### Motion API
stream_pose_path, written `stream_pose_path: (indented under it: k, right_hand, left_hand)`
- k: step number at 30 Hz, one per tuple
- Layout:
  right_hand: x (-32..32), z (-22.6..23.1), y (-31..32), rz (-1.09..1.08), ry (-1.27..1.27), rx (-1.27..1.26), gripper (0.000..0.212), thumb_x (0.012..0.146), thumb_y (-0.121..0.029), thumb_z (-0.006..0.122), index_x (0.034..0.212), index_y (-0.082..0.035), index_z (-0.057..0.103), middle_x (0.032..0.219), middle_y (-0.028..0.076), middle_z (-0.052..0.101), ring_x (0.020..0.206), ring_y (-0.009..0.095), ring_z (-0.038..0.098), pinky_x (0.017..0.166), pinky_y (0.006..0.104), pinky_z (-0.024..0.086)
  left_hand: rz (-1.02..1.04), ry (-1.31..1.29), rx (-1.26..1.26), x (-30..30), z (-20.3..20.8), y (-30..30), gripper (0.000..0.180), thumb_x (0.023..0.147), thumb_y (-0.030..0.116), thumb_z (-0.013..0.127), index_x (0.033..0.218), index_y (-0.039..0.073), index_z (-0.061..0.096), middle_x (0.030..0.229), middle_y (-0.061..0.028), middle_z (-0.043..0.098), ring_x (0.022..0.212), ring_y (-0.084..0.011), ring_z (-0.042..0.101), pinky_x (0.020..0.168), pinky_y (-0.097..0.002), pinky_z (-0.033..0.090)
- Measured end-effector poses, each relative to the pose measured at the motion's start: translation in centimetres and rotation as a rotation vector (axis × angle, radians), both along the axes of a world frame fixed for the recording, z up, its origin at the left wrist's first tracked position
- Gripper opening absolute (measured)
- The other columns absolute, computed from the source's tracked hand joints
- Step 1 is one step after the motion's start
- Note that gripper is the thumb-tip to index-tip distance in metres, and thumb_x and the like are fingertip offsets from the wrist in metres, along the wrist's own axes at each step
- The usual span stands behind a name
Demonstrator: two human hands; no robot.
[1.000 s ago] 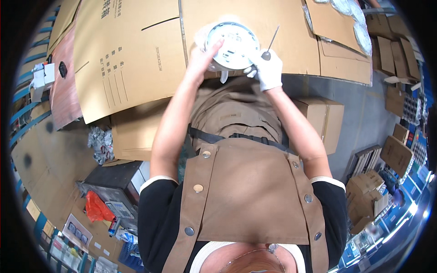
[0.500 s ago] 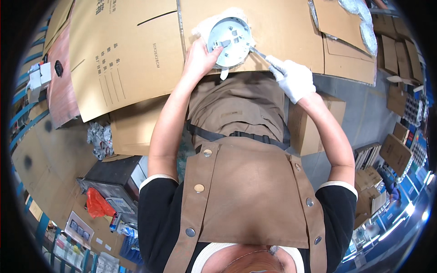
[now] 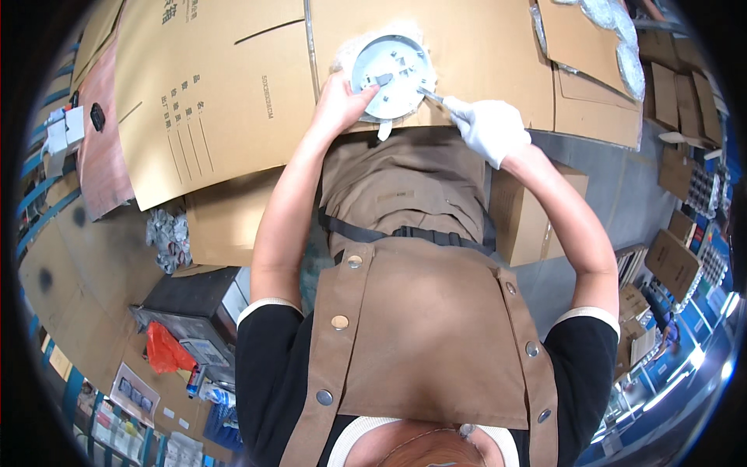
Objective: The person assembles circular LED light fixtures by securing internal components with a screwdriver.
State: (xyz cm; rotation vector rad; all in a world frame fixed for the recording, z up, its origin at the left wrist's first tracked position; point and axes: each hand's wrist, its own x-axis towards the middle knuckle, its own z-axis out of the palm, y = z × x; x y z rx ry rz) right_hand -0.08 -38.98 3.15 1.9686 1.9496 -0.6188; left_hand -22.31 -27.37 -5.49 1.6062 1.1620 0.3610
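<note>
A bare left hand (image 3: 338, 106) gripped a round, pale housing (image 3: 398, 87) at its left edge over a cardboard-covered worktop (image 3: 486, 62), while a white-gloved right hand (image 3: 492, 131) held a slim tool (image 3: 433, 96), its tip at the housing's right side. A brown apron (image 3: 432, 335) filled the foreground; a red bag (image 3: 166, 349) lay at lower left.

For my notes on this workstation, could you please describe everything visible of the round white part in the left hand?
The round white part is a shallow dish with a raised rim, open side up; it could be metal or plastic. Inside are small dark marks, too small to identify, and a grey piece near the thumb. Translucent wrapping shows around its edge, and a pale strip juts from the near side. Over the cardboard, the left hand grips its left side; a thin tool meets its right edge.
</note>
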Motion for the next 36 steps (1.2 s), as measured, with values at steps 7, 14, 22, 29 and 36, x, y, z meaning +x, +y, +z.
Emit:
stream_pose_path:
  k: [7, 14, 22, 29, 36]
  right_hand:
    - [2.5, -5.8, -1.6, 0.033, 0.263, 0.397, 0.03, 0.091, -0.03, 0.049, 0.118, -0.023, 0.061, 0.07, 0.011, 0.062, 0.062, 0.028, 0.06, 0.056, 0.0404, 0.048]
    - [4.3, -5.5, -2.0, -0.309, 0.571, 0.847, 0.028, 0.087, -0.012, 0.063, 0.113, -0.001, 0.064, 0.085, 0.012, 0.069, 0.064, 0.018, 0.063, 0.063, 0.0303, 0.051]
    - [6.5, -4.2, 0.9, -1.028, 0.655, 0.794, 0.028, 0.077, -0.019, 0.076, 0.095, -0.003, 0.062, 0.063, 0.003, 0.057, 0.053, 0.007, 0.049, 0.051, 0.0238, 0.043]
    - [20.5, -6.4, 9.5, -1.301, 0.551, 0.888, 0.036, 0.078, -0.034, 0.072, 0.082, -0.003, 0.055, 0.068, 0.008, 0.059, 0.064, 0.02, 0.057, 0.063, 0.0358, 0.046]
    - [28.8, -7.6, 17.7, -1.352, 0.026, 0.922, 0.04, 0.072, -0.039, 0.07, 0.085, -0.002, 0.061, 0.069, 0.014, 0.064, 0.06, 0.026, 0.064, 0.058, 0.0364, 0.05]
  left_hand:
    - [-0.021, -0.12, -0.068, 0.1, 0.2, 1.8, 0.036, 0.081, 0.01, 0.069, 0.112, -0.005, 0.059, 0.095, -0.0113, 0.068, 0.086, -0.0139, 0.064, 0.076, -0.0284, 0.052]
    - [0.037, -0.38, -0.162, 3.9, 3.5, 7.1, 0.054, 0.079, 0.0, 0.064, 0.129, -0.002, 0.043, 0.114, -0.0121, 0.06, 0.107, -0.02, 0.057, 0.095, -0.0317, 0.044]
    - [0.429, -0.732, -0.374, 15.7, 2.8, 29.7, 0.043, 0.086, 0.007, 0.061, 0.125, -0.001, 0.045, 0.118, -0.0137, 0.058, 0.101, -0.0209, 0.059, 0.085, -0.0371, 0.051]
    - [0.551, 0.143, 0.081, 11.9, -2.7, 44.8, 0.071, 0.087, 0.038, 0.057, 0.137, -0.004, 0.03, 0.136, -0.0194, 0.041, 0.124, -0.0367, 0.04, 0.099, -0.0536, 0.036]
    - [0.897, 0.431, 0.647, 12.9, -1.9, 34.2, 0.089, 0.081, 0.059, 0.056, 0.144, 0.005, 0.026, 0.15, -0.0203, 0.018, 0.136, -0.0431, 0.02, 0.106, -0.0581, 0.024]
